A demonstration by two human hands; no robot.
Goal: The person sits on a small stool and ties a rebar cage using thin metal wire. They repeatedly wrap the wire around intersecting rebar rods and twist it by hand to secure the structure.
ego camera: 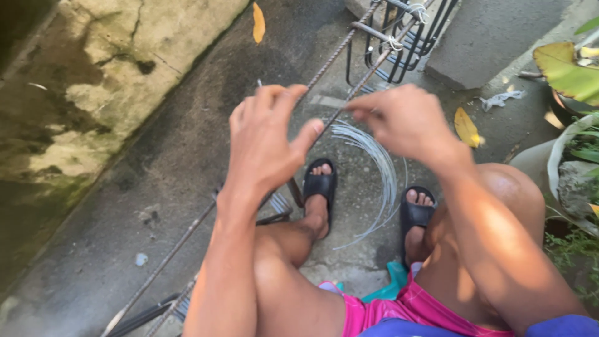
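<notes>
Pinching a thin tie wire, the right hand has fingertips closed on it just beside the ribbed rebar. Left hand hovers near the bar w/ fingers loosely curled, thumb out; can't tell if it touches. Wire coil lies on the concrete ground btwn the sandalled feet. Open ground to the left up to the stained wall; right edge crowded by plants.
</notes>
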